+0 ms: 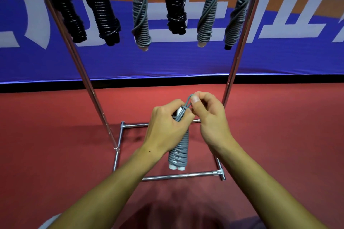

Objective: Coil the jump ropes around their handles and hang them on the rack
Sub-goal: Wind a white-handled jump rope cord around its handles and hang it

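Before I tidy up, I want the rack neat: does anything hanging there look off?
Mostly tidy. The grey bundle third from left has a loose strand bowing out from its coils. The one in the hands is not hung yet.

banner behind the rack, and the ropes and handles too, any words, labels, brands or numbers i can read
Banner: large white shapes, parts of oversized characters cut off by the frame; no whole word or number reads.
Hanging jump ropes: no print visible.
Grey jump rope in the hands, white handle ends: no label or brand visible.
Rack: bare metal, no marking.
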A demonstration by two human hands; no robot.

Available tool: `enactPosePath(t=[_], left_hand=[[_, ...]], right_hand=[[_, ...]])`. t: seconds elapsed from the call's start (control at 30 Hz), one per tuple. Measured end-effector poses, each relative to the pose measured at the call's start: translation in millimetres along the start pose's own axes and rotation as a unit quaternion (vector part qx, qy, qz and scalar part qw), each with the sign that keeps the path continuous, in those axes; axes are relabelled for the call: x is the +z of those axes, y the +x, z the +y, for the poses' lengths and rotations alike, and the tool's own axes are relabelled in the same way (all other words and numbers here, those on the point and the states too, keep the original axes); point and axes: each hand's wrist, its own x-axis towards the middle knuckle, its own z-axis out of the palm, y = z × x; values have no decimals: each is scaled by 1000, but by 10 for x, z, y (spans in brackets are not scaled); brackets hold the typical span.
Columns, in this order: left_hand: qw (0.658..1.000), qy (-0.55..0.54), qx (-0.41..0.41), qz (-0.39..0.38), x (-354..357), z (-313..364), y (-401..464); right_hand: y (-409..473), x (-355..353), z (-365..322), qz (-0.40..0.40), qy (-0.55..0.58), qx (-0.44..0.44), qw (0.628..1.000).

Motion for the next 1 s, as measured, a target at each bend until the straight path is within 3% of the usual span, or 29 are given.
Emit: enactPosePath(t=[0.2,0.5,0.73,1.0], left_hand=[[999,-23,-20,-11,-140,-32,-44],[1000,2,-12,-15,-942,121,-48],[994,-55,21,93,-1728,370,139],[991,-72,36,107,-2477,584,358]], right_hand=[[-7,72,-89,-29,35,-15,999],[-38,495,-561,-67,104,23,992],[-16,947,-1185,-107,97,13,989],[111,1513,-1811,-122,109,-39,986]])
